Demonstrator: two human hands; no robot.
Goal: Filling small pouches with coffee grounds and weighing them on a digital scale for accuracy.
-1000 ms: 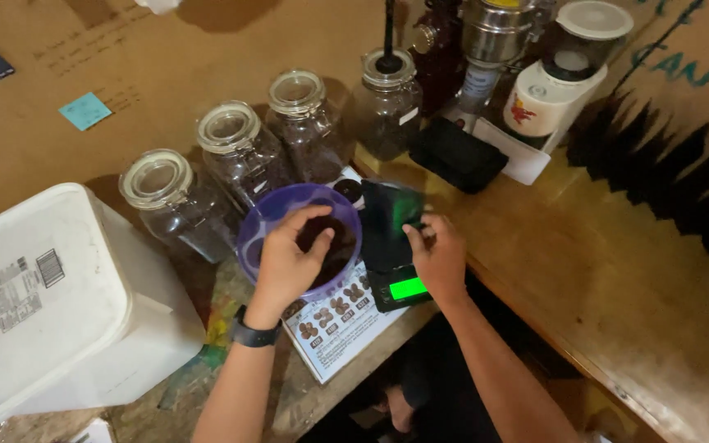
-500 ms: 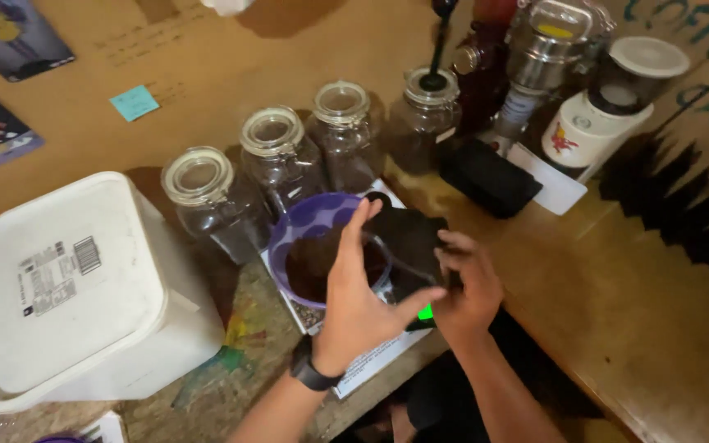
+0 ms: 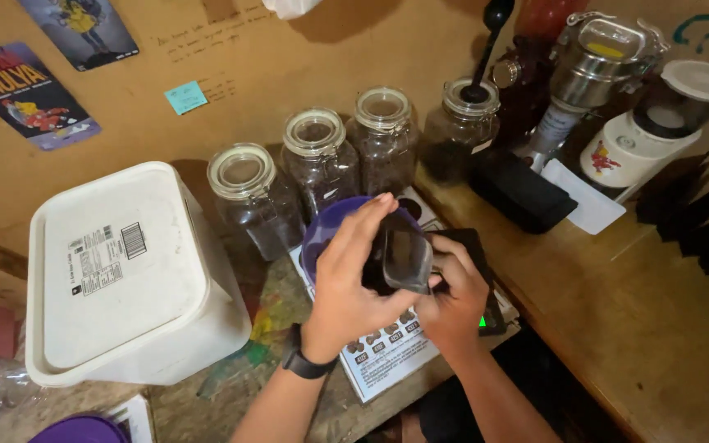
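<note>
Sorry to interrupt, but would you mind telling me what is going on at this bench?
A person is working over a purple bowl with dark contents. The left hand holds a small clear cup tilted above the bowl, and the right hand steadies it from beside, over a black scale with a green light. Behind stand four glass jars; a white lidded tub sits to the left, and grinders to the right.

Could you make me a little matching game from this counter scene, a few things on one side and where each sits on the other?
Things:
1. white lidded bin
2. purple bowl
3. black pouch
4. blue sticky note

Places:
a. stuck on the brown wall
b. under the left hand
c. at the left of the counter
d. right of the jars, before the grinder

Pairs: 1-c, 2-b, 3-d, 4-a
</note>
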